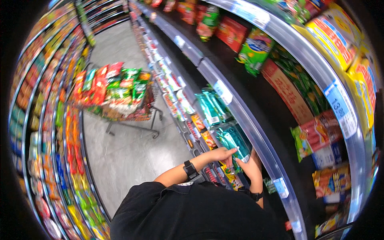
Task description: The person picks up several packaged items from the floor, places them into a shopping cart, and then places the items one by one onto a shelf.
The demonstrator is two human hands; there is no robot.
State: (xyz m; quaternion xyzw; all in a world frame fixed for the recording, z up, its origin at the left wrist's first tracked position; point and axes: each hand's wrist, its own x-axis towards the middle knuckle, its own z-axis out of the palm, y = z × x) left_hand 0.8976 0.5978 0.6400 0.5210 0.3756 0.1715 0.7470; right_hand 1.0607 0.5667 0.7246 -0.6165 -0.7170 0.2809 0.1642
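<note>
Both my hands are at a pile of glossy teal snack packets [229,136] on a lower shelf to my right. My left hand [223,155] grips the near side of the pile, thumb on top. My right hand [250,166] holds its near right corner, with some fingers hidden behind it. Black straps circle both wrists. Just beyond, more teal packets [211,106] lie on the same shelf. Orange packets [208,139] sit on a tier below, left of my hands. A yellow packet [231,177] shows under my wrists.
A shopping cart [132,118] heaped with snack bags [120,87] stands in the aisle. The clear-fronted shelf edge [240,111] runs close beside my right hand. Above it are green bags [256,49] and red sausage packs [321,132]. Stocked shelves [54,135] line the left side.
</note>
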